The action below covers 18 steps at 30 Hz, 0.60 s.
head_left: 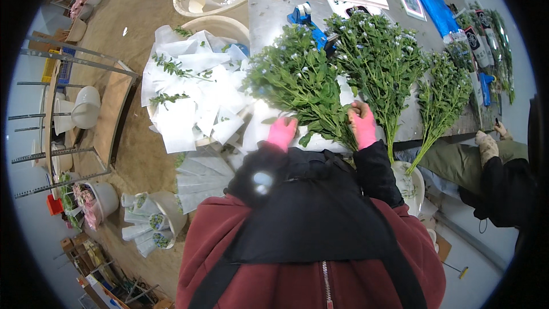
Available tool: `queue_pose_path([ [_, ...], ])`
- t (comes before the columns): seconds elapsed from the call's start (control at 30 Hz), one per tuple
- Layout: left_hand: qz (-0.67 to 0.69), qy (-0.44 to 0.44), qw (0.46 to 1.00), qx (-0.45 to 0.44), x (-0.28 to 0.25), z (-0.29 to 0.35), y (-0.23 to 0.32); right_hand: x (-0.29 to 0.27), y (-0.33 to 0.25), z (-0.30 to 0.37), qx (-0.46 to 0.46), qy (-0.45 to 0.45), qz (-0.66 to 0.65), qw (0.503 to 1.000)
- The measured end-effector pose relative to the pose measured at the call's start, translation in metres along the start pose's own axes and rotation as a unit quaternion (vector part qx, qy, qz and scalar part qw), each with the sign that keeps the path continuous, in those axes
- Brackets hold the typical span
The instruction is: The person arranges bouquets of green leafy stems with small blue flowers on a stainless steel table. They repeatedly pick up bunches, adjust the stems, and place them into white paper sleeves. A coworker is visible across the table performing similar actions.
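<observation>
A leafy bunch of small pale-blue flowers lies on a white wrapping sheet at the table's near edge, stems pointing toward me. My left hand, in a pink glove with bare fingertips, is closed at the lower left of this bunch; what it grips is hidden. At the right side of the stems, my right hand, gloved alike, pinches a leafy flower stem between thumb and fingers. Right of it lie a second bunch and a thinner bunch, their stems hanging over the edge.
A tape dispenser stands behind the bunches on the metal table. White sheets with loose sprigs fill a tub to the left. A bucket sits below the right stems. A co-worker's gloved hand is at far right.
</observation>
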<state>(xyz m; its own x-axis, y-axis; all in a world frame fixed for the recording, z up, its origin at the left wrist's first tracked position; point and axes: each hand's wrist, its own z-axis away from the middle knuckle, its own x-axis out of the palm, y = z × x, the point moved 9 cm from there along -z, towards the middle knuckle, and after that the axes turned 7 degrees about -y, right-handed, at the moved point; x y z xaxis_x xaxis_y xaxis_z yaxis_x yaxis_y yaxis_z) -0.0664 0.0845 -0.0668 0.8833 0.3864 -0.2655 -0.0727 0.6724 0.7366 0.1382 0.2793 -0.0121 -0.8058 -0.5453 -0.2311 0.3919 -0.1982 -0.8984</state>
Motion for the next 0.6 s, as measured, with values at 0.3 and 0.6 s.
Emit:
queue_pose_path([
  [0.3, 0.211, -0.175, 0.960, -0.059, 0.051, -0.004, -0.025, -0.007, 0.047, 0.014, 0.055, -0.069, 0.270, 0.959],
  [0.6, 0.228, -0.201, 0.953, -0.010, 0.086, -0.018, -0.012, 0.036, 0.039, 0.024, 0.077, -0.216, -0.032, 0.973],
])
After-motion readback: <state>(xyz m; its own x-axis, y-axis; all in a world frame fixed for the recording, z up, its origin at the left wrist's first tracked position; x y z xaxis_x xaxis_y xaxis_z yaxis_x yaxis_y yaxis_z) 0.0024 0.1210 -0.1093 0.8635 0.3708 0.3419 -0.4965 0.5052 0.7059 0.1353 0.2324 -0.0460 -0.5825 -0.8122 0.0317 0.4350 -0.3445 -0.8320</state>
